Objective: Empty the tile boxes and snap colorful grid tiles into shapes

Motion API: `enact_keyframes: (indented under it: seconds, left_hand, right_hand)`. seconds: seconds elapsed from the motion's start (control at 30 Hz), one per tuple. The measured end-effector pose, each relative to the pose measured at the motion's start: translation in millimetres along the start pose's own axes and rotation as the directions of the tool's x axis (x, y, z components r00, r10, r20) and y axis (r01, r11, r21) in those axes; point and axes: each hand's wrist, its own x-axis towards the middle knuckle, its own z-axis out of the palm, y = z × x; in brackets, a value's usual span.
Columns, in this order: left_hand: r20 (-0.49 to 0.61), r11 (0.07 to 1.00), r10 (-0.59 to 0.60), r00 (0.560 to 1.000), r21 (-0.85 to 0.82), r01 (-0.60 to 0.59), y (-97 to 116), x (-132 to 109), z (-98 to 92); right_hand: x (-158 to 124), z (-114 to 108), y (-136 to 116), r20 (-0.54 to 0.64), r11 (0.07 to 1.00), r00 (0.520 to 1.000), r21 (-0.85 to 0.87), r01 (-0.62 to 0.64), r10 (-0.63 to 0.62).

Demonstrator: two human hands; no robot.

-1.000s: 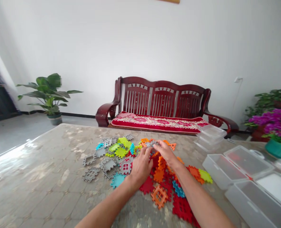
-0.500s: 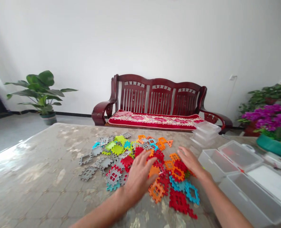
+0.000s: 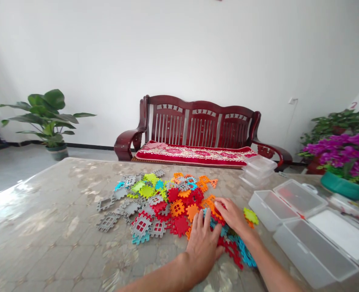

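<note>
A spread heap of flat, toothed plastic building tiles lies on the table. Grey tiles (image 3: 108, 221) are on the left, lime tiles (image 3: 146, 191) at the back, and red tiles (image 3: 180, 225) and orange tiles (image 3: 177, 208) toward the middle. My left hand (image 3: 201, 247) lies over the near right part of the heap, fingers stretched out, covering some tiles. Close beside it, my right hand (image 3: 233, 217) rests on orange and red tiles with its fingers extended. Blue tiles (image 3: 246, 253) show under my right forearm. What lies beneath both palms is hidden.
Clear plastic boxes (image 3: 315, 253) with opened lids stand at the right, and stacked clear containers (image 3: 258, 168) behind them. A teal flower pot (image 3: 346, 184) holds purple flowers at the table's right. A wooden bench (image 3: 197, 121) stands beyond the table (image 3: 45, 227).
My left hand has moved right and toward me, uncovering red and orange tiles. My right hand has come left and nearer, closer to the left. Tiles on the right have shifted; the view has turned slightly.
</note>
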Motion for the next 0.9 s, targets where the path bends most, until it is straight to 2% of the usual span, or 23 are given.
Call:
enact_keyframes:
  seconds: [0.17,0.27,0.37,0.47,0.53,0.6,0.63,0.67,0.73,0.8,0.83,0.87,0.9]
  left_hand:
    - [-0.109,0.997,-0.003,0.994,0.08,0.012,-9,2,-1.8]
    - [-0.184,0.997,-0.029,0.983,0.068,0.042,-17,6,-4.6]
    - [-0.275,0.993,-0.057,0.96,0.084,0.083,-32,13,-22.2]
    - [-0.375,0.972,-0.133,0.918,0.13,0.194,-60,16,-52.8]
    - [-0.429,0.929,-0.261,0.865,0.133,0.346,-83,15,-73.1]
    - [-0.463,0.878,-0.368,0.807,0.114,0.465,-103,10,-88.1]
    - [-0.471,0.866,-0.387,0.792,0.108,0.488,-109,7,-92.9]
    - [-0.472,0.873,-0.376,0.798,0.109,0.476,-111,3,-95.7]
    - [-0.423,0.923,-0.283,0.861,0.124,0.365,-104,-6,-96.0]
    - [-0.307,0.978,-0.12,0.944,0.127,0.165,-83,-17,-90.7]
    - [-0.246,0.992,-0.025,0.969,0.115,0.055,-69,-22,-86.5]
    - [-0.17,0.991,0.101,0.98,0.1,-0.084,-55,-27,-81.6]
    - [-0.098,0.974,0.219,0.971,0.075,-0.212,-41,-32,-76.2]
  right_hand:
    - [5,7,-16,0.078,0.976,0.996,0.208,-0.057,0.042]
    - [11,8,-37,0.095,0.933,0.995,0.355,-0.068,0.036]
    - [17,7,-64,0.107,0.85,0.994,0.525,-0.027,-0.034]
    - [23,5,-78,0.077,0.766,0.995,0.643,-0.004,-0.059]
    - [26,1,-71,0.024,0.794,1.0,0.608,-0.002,-0.016]
    - [26,-5,-48,-0.057,0.886,0.998,0.465,0.0,0.03]
    - [24,-8,-34,-0.113,0.937,0.993,0.348,0.001,0.041]
    - [19,-11,-18,-0.165,0.978,0.986,0.21,-0.002,0.037]
    - [6,-15,13,-0.211,0.998,0.977,-0.054,-0.023,0.011]
    - [-10,-16,35,-0.19,0.958,0.981,-0.276,-0.08,0.027]
    - [-18,-14,42,-0.17,0.928,0.983,-0.353,-0.121,0.064]
    - [-24,-13,46,-0.151,0.896,0.983,-0.414,-0.157,0.102]
    - [-29,-10,47,-0.14,0.87,0.981,-0.457,-0.185,0.135]
